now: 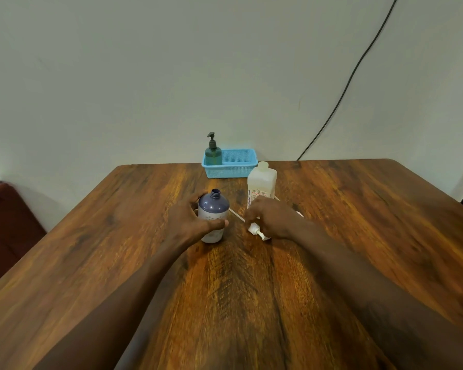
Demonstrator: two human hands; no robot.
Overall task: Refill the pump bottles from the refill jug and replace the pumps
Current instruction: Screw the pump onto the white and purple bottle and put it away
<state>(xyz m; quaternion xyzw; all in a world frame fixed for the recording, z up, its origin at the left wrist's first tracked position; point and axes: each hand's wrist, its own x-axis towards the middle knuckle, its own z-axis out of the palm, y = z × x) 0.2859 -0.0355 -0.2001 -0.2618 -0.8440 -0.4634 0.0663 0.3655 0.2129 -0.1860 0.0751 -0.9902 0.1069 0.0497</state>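
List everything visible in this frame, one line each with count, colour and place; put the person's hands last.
Pump bottle: 1, purple and white, neck open, upright at table centre.
Pump: 1, white, lying on the table right of that bottle, tube pointing toward it.
Refill jug: 1, translucent white, upright behind the pump.
Basket: 1, light blue, far table edge by the wall.
Green pump bottle: 1, dark green, pump fitted, standing in the basket's left end.
Table: 1, brown wood.
Cable: 1, black, on the wall at right.
Left hand: grip around the purple bottle.
Right hand: on the white pump.
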